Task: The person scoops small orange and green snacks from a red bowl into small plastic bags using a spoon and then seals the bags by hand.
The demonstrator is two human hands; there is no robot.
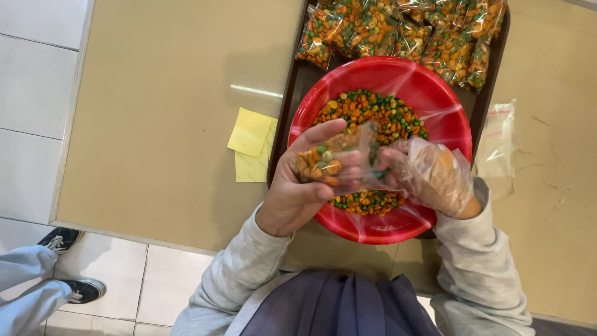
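1. Left hand (295, 186): bare, fingers (323, 132) clasped around a small clear bag (329, 160) partly filled with orange and green snack mix, held above the bowl's near-left rim.
2. Right hand (429, 174): in a thin clear plastic glove, fingers pinched at the bag's open end (whether they grip it firmly cannot be told).
3. Red bowl (435, 99): round, holding loose snack mix (373, 112), seated on a dark tray (298, 81).
4. Filled bags (398, 28): piled at the tray's far end.
5. Yellow sticky notes (252, 143): on the worktop (168, 106), just left of the tray.
6. Empty clear bags (500, 146): on the worktop, right of the tray.
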